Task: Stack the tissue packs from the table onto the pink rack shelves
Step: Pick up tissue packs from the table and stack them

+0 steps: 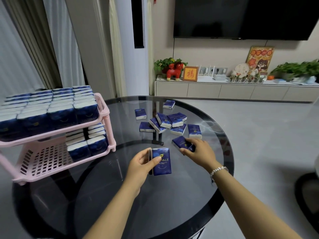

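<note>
- Blue packs (170, 120) lie loose near the far middle of the glass table (172, 195).
- Left hand (140, 165) grips upright packs, thumb on the front pack (161, 163).
- Right hand (198, 150) curls round another pack (181, 142) lying on the table.
- Pink rack (57, 152) stands on the table's left; its top shelf is full, its lower one part-filled.

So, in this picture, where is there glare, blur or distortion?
Head view: the dark glass table mirrors a bright streak near its right rim; the potted plant at far right is smeared; the curtains at left lean from wide-angle distortion; the pack in the left hand is sharp enough to read.
</note>
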